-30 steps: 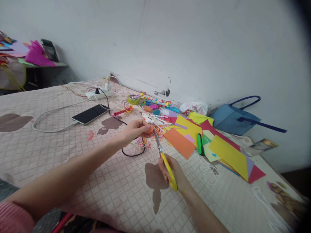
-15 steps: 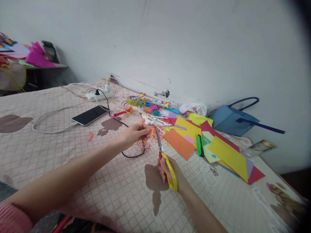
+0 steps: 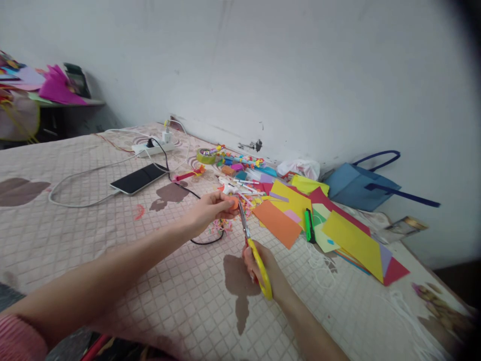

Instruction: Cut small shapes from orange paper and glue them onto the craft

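Between the fingertips of my left hand (image 3: 215, 210) is pinched a small piece of orange paper (image 3: 234, 203). My right hand (image 3: 263, 263) grips a pair of scissors (image 3: 245, 226) with yellow and red handles, its fingers in the loops. The blades point up and away, with their tips at the orange paper's right edge; whether they touch it I cannot tell. Behind and below my left hand lie many tiny coloured paper scraps (image 3: 221, 228). Just right of the blades rests an orange sheet (image 3: 277, 223).
A green cutter (image 3: 309, 225) lies on coloured sheets (image 3: 353, 243) to the right, near white string (image 3: 322, 265). A blue bag (image 3: 361, 185) leans by the wall. Left are a tablet-like device (image 3: 140, 179) and a white power strip (image 3: 154, 148). A black cable runs beneath my left hand.
The orange paper shows more beyond my left fingertips, and that hand sits slightly further right and lower. The scissors have shifted slightly left, their tips closer to the paper.
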A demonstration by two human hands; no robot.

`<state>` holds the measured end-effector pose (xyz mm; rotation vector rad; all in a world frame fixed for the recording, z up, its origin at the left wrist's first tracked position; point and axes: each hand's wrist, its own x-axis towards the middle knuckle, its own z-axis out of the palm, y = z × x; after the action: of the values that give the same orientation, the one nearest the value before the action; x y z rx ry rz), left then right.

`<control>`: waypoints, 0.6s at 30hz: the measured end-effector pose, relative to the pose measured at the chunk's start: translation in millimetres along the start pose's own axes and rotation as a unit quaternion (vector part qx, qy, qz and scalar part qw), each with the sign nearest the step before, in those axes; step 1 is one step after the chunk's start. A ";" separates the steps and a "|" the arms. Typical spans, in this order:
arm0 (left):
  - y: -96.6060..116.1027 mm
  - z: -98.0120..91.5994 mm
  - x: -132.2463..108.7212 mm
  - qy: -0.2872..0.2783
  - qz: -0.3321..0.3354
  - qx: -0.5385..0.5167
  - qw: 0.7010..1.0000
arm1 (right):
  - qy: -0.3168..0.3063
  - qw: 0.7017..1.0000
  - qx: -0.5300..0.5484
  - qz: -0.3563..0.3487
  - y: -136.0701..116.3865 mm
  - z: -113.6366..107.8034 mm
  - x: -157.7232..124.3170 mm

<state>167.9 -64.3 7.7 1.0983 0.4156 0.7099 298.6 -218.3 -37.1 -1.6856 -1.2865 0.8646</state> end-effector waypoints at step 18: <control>-5.2 2.3 -2.3 0.014 0.015 -0.010 1.000 | 0.018 1.000 -0.014 0.000 -0.5 -0.7 0.1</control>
<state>169.3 -68.8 3.8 1.0782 0.4161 0.7548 299.0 -218.3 -36.4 -1.7167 -1.2795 0.8161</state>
